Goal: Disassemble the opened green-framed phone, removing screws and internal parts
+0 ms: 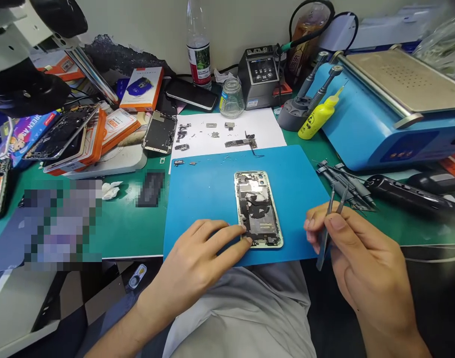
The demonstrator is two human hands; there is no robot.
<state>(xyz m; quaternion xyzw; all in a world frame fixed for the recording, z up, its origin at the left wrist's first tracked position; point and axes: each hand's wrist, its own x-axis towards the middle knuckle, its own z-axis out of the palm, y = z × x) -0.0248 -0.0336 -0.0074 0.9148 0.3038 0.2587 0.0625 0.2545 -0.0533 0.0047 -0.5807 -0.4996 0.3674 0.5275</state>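
Observation:
An opened smartphone housing (266,226) with a pale green frame lies on the blue mat (201,194), its inner parts exposed. My left hand (205,253) reaches over the mat with its fingers stretched and apart; two fingertips touch the lower left edge of the housing, and the thumb is hidden. To the right of the housing, my right hand (357,248) is closed on metal tweezers (327,233), held in the air with the tips pointing up. A logic board (242,142) with a thin dark cable and several small parts lie on white paper (201,122) behind the mat.
Beyond the paper stand a glass jar (232,97), a water bottle (199,54) and a soldering station (259,77). A yellow squeeze bottle (318,118) and a blue heating plate machine (384,119) are at right. Stacked phones and boxes (85,141) crowd the left.

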